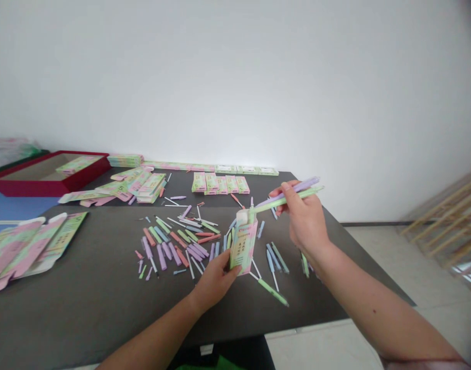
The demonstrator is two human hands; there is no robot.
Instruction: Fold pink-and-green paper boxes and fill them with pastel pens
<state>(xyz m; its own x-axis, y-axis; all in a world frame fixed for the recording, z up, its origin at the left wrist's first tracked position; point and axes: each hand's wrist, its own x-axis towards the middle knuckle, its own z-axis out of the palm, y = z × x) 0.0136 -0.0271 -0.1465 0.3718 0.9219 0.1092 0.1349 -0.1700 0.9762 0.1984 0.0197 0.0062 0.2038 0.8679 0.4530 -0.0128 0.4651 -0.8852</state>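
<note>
The left grip is closed around the lower part of a slim pink-and-green printed cardboard carton, thumb across its front. The right grip pinches a bundle of slender plastic pens, a glossy purple one above a pale green one, between thumb and fingers. The carton is a narrow, flat-faced oblong, nearly upright and slightly tilted, with dark lettering running down its front and a rounded whitish flap at its top. The pens slant down leftward from the right grip to the carton's upper end; whether their tips are inside it cannot be told.

Beyond and left of the left grip, smooth cylindrical pen parts in purple, coral, green and blue, with thin white refills, lie scattered over the matte dark grey surface. Just right of the left grip, a green pen lies at a slant. Far left of it are large pastel folded cartons of smooth card. Farther beyond both grips, a group of small printed packs lies side by side, and a rigid red box with a pale interior stands well to the left.
</note>
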